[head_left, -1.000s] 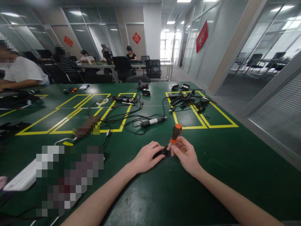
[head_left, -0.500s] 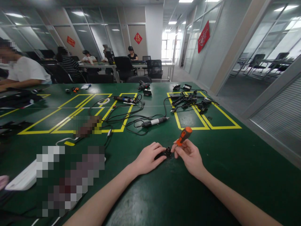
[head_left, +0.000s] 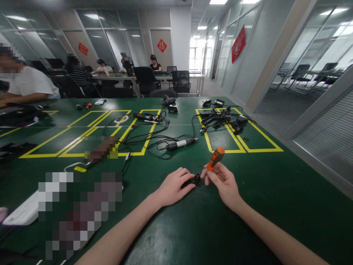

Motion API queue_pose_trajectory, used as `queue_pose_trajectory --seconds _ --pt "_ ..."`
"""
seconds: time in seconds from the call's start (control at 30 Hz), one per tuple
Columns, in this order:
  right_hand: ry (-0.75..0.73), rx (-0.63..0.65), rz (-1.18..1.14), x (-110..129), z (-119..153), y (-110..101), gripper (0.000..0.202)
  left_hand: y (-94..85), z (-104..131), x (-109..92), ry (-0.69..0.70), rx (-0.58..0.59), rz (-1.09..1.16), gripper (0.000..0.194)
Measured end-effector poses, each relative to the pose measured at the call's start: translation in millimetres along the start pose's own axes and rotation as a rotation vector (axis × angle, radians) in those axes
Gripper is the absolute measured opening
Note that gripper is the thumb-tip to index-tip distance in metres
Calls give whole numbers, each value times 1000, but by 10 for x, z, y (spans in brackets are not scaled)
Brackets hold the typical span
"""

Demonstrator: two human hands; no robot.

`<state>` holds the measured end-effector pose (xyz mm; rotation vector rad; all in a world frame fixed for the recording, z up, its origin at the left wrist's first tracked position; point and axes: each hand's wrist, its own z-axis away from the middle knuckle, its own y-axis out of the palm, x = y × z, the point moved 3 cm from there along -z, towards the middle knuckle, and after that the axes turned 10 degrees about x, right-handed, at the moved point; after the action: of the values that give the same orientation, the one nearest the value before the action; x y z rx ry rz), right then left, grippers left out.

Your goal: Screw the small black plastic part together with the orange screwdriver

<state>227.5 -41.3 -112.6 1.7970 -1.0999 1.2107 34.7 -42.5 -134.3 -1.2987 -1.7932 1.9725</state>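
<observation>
My left hand (head_left: 176,187) rests on the green table, its thumb and fingers closed around a small black part (head_left: 196,179) with a short round post standing up from it. Just to the right, my right hand (head_left: 224,183) grips a screwdriver (head_left: 216,158) with an orange and dark grey handle. The handle points up and leans to the right. My fingers hide the lower end of the screwdriver, close beside the black part; I cannot tell whether they touch.
Ahead on the table (head_left: 270,184) lie a silver and black electric screwdriver (head_left: 180,143) with its cable, a heap of black parts and cords (head_left: 220,117), and a cordless drill (head_left: 168,100). Blurred-out items lie at left. A person in white (head_left: 33,82) sits at far left.
Almost nothing differs. The screwdriver's handle has shifted very slightly, and both hands stay in the same place.
</observation>
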Motion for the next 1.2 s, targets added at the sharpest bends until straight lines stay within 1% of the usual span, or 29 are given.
queue_pose_trajectory --seconds 0.17,0.3,0.4,0.5,0.63,0.77,0.93,1.13,1.2 --pt "-6 2 50 26 14 5 18 -3 12 0 7 4 -10 23" --pt "-15 37 85 74 5 6 22 3 14 6 8 -3 -18 23" --pt "21 43 59 85 1 2 25 3 12 4 8 -1 -23 22" --pt "23 22 38 81 5 -1 24 2 10 2 1 7 -23 22" --pt "14 -31 79 60 8 -17 24 -2 12 -2 3 0 -21 22" --pt "16 -16 91 52 0 -26 23 -1 9 -1 -1 3 -23 22" --pt "19 8 41 47 6 -14 23 1 5 -6 -2 8 -17 21" --pt "16 -51 76 38 17 -19 23 -7 8 -14 -4 3 -7 23" --pt "23 -53 91 49 9 -27 24 -8 9 -13 -5 6 -6 23"
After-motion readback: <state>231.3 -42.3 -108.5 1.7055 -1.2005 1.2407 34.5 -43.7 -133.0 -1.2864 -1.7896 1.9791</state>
